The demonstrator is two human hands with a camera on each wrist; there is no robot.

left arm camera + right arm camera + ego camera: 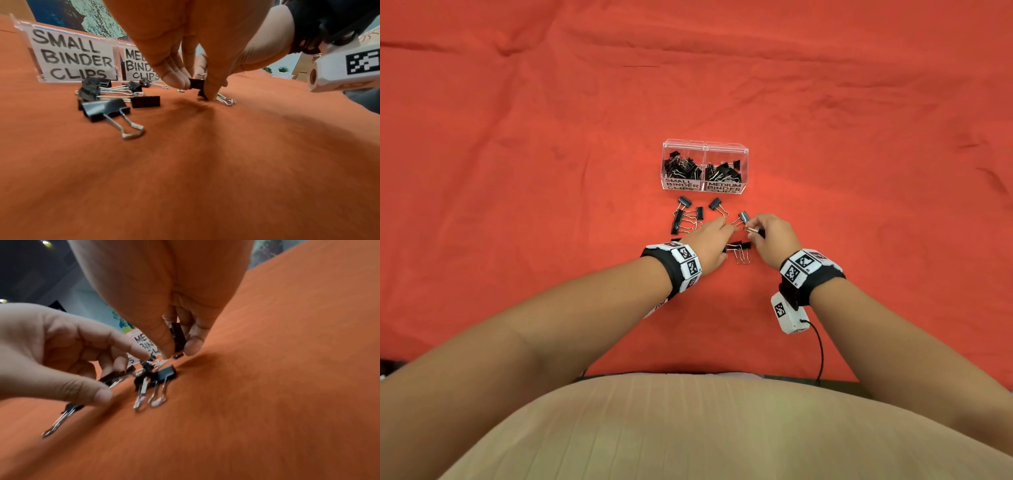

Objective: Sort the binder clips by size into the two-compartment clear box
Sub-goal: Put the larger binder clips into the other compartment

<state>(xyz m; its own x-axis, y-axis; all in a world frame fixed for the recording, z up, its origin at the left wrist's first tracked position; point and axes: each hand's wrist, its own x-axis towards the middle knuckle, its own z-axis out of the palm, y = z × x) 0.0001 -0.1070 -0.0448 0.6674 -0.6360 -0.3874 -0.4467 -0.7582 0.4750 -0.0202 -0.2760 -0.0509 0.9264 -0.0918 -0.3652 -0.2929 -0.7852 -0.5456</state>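
Mid-sort pickup: right hand [774, 233] pinches a clip [177, 337] just off the cloth [517, 171], left hand [709, 243] fingers down among loose clips [686, 216], grip unclear; next, judge size, drop in matching box [743, 150] compartment.
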